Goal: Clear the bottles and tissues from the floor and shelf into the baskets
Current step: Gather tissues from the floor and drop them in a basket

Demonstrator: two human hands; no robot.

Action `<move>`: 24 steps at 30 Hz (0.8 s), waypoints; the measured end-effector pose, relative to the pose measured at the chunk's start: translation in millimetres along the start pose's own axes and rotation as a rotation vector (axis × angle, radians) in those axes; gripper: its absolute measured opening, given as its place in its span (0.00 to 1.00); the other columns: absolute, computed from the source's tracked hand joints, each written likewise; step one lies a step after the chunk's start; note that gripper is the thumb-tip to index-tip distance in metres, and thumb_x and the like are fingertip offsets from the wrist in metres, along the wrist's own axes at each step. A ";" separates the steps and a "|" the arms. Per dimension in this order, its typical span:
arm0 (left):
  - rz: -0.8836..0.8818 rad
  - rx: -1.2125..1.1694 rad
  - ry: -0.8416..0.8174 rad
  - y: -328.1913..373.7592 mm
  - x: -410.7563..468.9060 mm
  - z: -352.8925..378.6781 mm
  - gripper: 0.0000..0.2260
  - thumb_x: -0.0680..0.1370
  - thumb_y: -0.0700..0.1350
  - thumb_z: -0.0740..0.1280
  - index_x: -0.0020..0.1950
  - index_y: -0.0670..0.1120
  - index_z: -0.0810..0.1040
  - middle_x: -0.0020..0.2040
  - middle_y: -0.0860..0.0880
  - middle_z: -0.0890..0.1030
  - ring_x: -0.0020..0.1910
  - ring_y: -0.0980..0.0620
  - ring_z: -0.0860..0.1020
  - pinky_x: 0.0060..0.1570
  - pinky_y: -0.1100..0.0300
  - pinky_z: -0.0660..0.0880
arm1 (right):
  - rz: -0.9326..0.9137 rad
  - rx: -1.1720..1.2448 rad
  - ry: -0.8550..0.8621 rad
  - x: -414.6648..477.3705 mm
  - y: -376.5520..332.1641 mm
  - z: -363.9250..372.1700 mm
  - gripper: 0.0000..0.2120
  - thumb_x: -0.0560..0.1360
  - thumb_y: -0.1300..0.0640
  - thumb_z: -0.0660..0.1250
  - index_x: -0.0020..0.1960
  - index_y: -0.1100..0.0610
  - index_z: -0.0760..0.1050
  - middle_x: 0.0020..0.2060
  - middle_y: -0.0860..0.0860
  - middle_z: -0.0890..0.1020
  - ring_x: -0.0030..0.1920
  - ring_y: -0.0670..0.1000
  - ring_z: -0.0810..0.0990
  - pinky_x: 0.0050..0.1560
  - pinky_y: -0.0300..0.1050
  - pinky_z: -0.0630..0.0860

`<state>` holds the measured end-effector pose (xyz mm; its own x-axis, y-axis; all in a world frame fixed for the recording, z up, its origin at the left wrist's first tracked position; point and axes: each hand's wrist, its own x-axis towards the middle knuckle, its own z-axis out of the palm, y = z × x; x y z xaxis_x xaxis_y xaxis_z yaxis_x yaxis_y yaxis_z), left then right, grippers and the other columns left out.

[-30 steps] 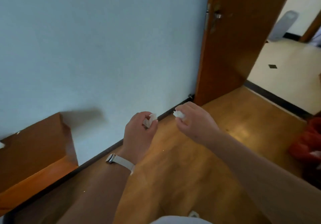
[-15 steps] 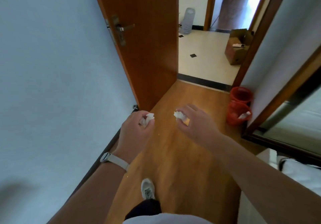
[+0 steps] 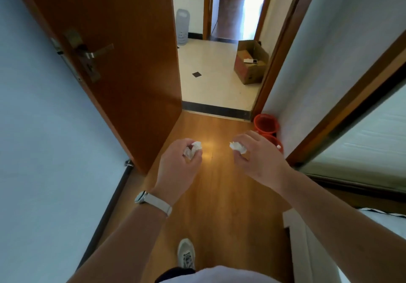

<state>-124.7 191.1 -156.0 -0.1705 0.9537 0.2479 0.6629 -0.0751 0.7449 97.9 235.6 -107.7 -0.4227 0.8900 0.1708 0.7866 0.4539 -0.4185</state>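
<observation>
My left hand (image 3: 179,164) pinches a crumpled white tissue (image 3: 193,149) between thumb and fingers. A second crumpled white tissue (image 3: 237,147) is pinched in my right hand (image 3: 257,161). Both hands are held out at waist height above the wooden floor. Two red baskets stand by the right wall: the far one (image 3: 266,123) shows its open rim, the near one (image 3: 277,143) is mostly hidden behind my right hand and has something white in it. No bottles are in view.
An open brown door (image 3: 123,67) stands on the left. Beyond the doorway lie a tiled floor, a cardboard box (image 3: 250,63) and a grey bin (image 3: 182,26). A white bed edge (image 3: 307,245) is at lower right. My shoe (image 3: 186,253) is on the floor.
The view has swung right from the wall to the doorway and moved closer to the red baskets. Both hands keep their tissues; my right hand now covers part of the near basket.
</observation>
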 end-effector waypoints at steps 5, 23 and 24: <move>0.045 -0.002 -0.060 -32.7 68.0 -5.5 0.09 0.78 0.56 0.66 0.58 0.58 0.74 0.46 0.63 0.76 0.46 0.65 0.76 0.41 0.70 0.73 | 0.019 -0.029 0.070 58.0 12.0 14.3 0.15 0.76 0.52 0.67 0.62 0.48 0.73 0.52 0.42 0.76 0.47 0.43 0.76 0.45 0.30 0.73; 0.134 0.057 -0.164 -15.0 303.8 132.6 0.08 0.78 0.56 0.67 0.55 0.60 0.73 0.46 0.65 0.74 0.52 0.73 0.72 0.44 0.83 0.65 | 0.209 0.123 0.166 228.8 188.1 27.2 0.14 0.77 0.52 0.66 0.62 0.48 0.73 0.54 0.43 0.77 0.49 0.43 0.74 0.44 0.26 0.67; 0.134 0.063 -0.178 -10.3 322.3 144.5 0.07 0.78 0.56 0.67 0.54 0.60 0.73 0.46 0.63 0.76 0.52 0.72 0.73 0.43 0.82 0.67 | 0.211 0.137 0.168 242.9 203.2 24.8 0.14 0.77 0.52 0.66 0.62 0.49 0.74 0.54 0.44 0.77 0.49 0.44 0.74 0.44 0.26 0.68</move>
<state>-81.2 541.4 -173.3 0.0491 0.9732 0.2247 0.7162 -0.1911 0.6713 143.9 543.0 -173.4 -0.1671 0.9638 0.2077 0.7760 0.2585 -0.5753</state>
